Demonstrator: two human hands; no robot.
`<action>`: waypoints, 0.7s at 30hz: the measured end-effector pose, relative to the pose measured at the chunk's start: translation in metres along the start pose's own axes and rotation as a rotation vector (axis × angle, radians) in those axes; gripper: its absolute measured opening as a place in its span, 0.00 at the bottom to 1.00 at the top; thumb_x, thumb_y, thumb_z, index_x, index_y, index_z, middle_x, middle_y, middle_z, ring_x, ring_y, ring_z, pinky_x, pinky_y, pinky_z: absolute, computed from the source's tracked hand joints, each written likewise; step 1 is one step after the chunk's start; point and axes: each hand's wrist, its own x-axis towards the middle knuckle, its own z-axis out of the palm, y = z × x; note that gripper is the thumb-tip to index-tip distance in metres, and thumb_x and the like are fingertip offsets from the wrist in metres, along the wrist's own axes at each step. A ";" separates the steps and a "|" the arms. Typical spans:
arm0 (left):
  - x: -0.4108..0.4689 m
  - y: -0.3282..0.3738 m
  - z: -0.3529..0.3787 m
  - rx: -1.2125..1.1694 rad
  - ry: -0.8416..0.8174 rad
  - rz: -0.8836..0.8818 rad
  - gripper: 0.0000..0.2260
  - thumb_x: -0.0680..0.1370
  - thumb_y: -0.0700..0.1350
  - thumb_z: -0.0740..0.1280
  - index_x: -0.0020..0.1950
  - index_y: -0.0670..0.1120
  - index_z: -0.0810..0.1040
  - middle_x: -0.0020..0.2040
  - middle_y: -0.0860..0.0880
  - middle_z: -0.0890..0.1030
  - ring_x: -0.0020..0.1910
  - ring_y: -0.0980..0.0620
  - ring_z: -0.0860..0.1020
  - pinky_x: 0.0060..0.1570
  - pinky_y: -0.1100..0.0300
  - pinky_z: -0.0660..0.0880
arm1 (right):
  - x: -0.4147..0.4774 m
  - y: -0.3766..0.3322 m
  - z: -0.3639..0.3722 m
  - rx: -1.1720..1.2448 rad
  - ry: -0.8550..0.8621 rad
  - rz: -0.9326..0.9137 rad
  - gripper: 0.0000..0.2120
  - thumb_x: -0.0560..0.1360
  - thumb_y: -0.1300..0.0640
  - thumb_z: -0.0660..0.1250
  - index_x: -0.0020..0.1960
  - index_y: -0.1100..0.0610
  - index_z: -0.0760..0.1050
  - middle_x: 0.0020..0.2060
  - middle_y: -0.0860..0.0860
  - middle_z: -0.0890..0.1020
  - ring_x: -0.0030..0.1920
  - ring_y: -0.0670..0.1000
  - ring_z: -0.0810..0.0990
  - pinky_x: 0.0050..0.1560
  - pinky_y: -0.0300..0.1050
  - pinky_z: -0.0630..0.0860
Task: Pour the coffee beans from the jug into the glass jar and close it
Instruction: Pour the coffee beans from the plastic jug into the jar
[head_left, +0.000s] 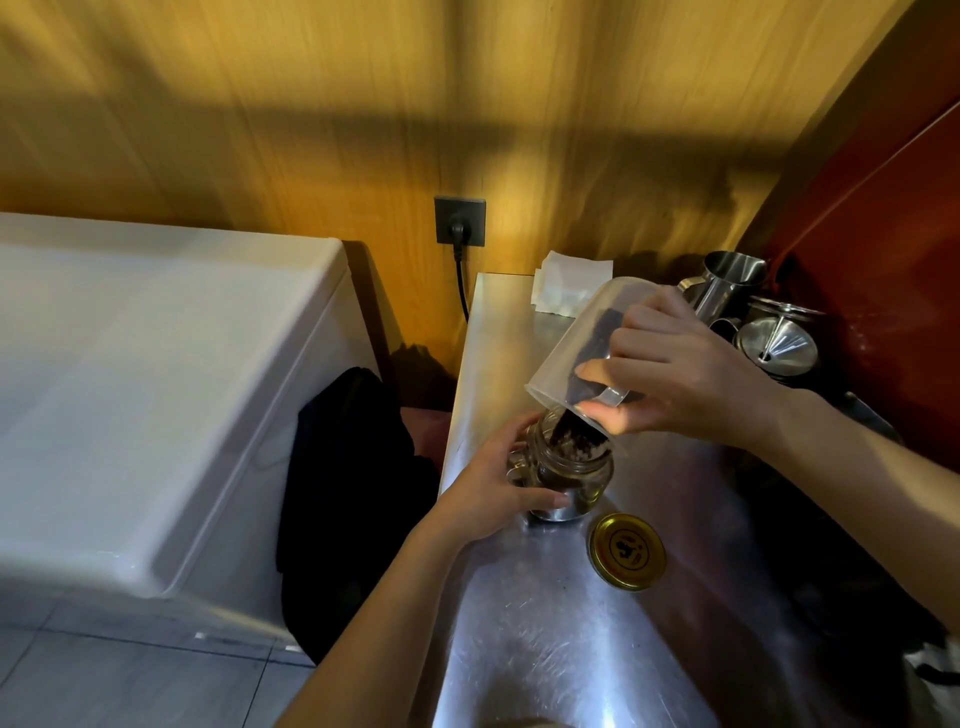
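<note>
A clear plastic jug (576, 332) is tipped steeply, mouth down, over the glass jar (576, 475). My right hand (675, 374) grips the jug by its handle. Dark coffee beans (569, 441) stream from the jug's lip into the jar's open mouth, and the jar holds a layer of them. My left hand (493, 488) wraps the jar's left side and holds it upright on the steel counter (545, 623). The jar's gold lid (627, 551) lies flat on the counter just to the right of the jar, nearer to me.
At the counter's back right stand a steel pitcher (727, 283) and a steel funnel (779, 345). White paper (569, 283) lies against the wooden wall. A white chest appliance (156, 374) fills the left, with a black cloth (353, 493) in the gap beside the counter.
</note>
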 end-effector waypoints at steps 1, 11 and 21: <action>0.000 0.000 0.000 0.004 0.000 0.002 0.35 0.61 0.50 0.79 0.53 0.80 0.65 0.61 0.60 0.75 0.64 0.55 0.72 0.63 0.56 0.69 | 0.000 0.000 0.000 -0.009 0.003 -0.001 0.14 0.75 0.53 0.64 0.38 0.62 0.79 0.29 0.55 0.76 0.35 0.52 0.68 0.43 0.47 0.64; 0.002 -0.005 0.000 0.019 0.006 0.023 0.35 0.61 0.51 0.79 0.55 0.78 0.65 0.62 0.57 0.75 0.64 0.55 0.72 0.65 0.54 0.69 | -0.001 0.001 0.001 -0.022 0.035 -0.003 0.15 0.76 0.53 0.63 0.38 0.62 0.79 0.28 0.55 0.76 0.35 0.52 0.67 0.43 0.48 0.65; 0.005 -0.012 0.001 -0.004 0.006 0.029 0.35 0.60 0.53 0.79 0.57 0.77 0.65 0.61 0.61 0.75 0.63 0.59 0.73 0.59 0.63 0.69 | 0.000 0.003 0.003 -0.026 0.012 -0.054 0.14 0.76 0.53 0.64 0.38 0.62 0.79 0.29 0.55 0.76 0.36 0.52 0.67 0.44 0.49 0.66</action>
